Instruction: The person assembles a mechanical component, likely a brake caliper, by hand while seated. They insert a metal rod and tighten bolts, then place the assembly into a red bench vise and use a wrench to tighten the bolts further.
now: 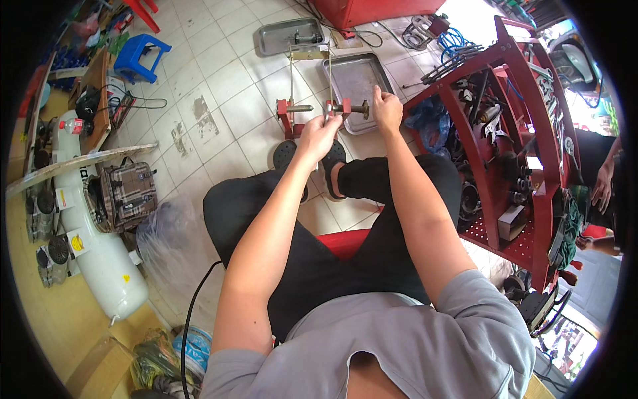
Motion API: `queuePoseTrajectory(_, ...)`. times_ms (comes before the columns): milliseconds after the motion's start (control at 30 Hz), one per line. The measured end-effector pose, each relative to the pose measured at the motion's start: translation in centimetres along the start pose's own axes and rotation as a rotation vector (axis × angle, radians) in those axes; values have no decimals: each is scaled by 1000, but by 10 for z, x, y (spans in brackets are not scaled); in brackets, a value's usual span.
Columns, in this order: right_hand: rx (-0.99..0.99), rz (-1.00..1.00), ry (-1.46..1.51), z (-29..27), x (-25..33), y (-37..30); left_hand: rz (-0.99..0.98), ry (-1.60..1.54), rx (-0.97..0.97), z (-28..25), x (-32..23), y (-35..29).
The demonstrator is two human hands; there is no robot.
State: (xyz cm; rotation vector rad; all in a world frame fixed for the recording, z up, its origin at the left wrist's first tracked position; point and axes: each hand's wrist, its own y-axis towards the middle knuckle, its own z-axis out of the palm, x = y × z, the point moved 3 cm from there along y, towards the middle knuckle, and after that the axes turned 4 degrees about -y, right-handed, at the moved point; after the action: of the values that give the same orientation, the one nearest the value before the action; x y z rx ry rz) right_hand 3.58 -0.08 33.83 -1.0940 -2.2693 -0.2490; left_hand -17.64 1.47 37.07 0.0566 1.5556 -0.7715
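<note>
A red metal stand (292,126) rises from the floor in front of my shoes. It has two red brackets, facing metal spindles and a tall thin rod frame. My left hand (319,138) is closed at the right bracket, fingertips around a small silvery piece that I cannot make out. Just right of the brassy end knob (364,110) on the right spindle, my right hand (387,110) is raised with curled fingers, apart from the knob. Whatever may be inside it is hidden.
Behind the stand lie a grey metal tray (383,74) and a smaller tray (267,45) with a metal part. A red tool rack (488,223) stands close on my right. To the left are a white tank (109,279) and a blue stool (141,58). Another person's hand (603,186) shows far right.
</note>
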Motion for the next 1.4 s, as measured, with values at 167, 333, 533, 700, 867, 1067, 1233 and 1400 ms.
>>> queuePoseTrajectory(167,-5,-121,83,24,-20,0,-58,199,116,17,13,0)
queuePoseTrajectory(333,15,-38,31,4,2,-1,-35,281,152,20,13,-7)
queuePoseTrajectory(533,103,-151,108,36,-24,4,-35,490,268,27,12,-7)
queuePoseTrajectory(700,29,-12,-3,1,5,-1,-53,961,423,26,17,-17)
queuePoseTrajectory(867,82,-53,2,22,-16,2,-78,1044,488,28,21,-17)
queuePoseTrajectory(1067,-22,-17,-20,1,3,-2,-80,1078,523,28,28,-24)
queuePoseTrajectory(1233,191,-61,-68,31,-20,4,-43,1085,557,37,24,-30)
queuePoseTrajectory(1400,-73,-2,-61,0,2,-1,-68,1088,568,37,19,-31)
